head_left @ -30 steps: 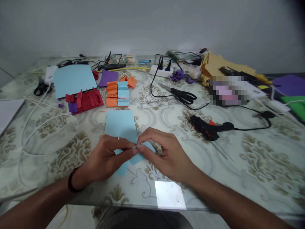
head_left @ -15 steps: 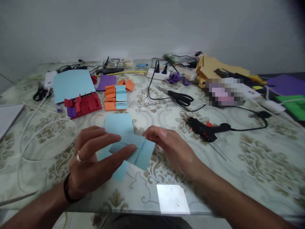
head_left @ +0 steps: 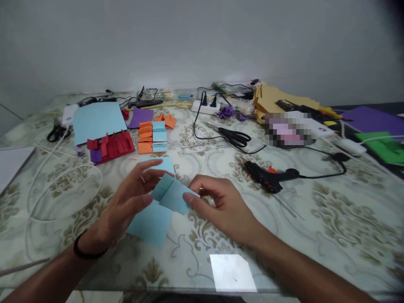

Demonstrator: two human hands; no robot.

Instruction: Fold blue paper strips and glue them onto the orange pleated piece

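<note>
A creased light blue paper [head_left: 177, 197] is pinched at its right edge between the thumb and fingers of my right hand [head_left: 222, 204]. My left hand [head_left: 128, 202] is at the left end of that paper, its fingers apart and curved around the raised flap; whether the fingertips touch it is unclear. Beneath lies a flat light blue square [head_left: 151, 223] on the patterned table cover [head_left: 189, 267]. Another light blue sheet [head_left: 167, 165] lies just behind my left fingers, partly hidden by them.
Folded red strips [head_left: 116, 145] and orange and blue folded strips [head_left: 145, 139] lie behind my hands. Black scissors [head_left: 235, 136], a glue gun [head_left: 268, 176] with its cord, and a power strip [head_left: 205, 107] are to the right and back. A white cable [head_left: 66, 216] loops at left.
My right hand has taken hold of the folded blue paper's right edge. My left fingers have moved off its top and spread, and its left flap now stands up. The view has shifted slightly.
</note>
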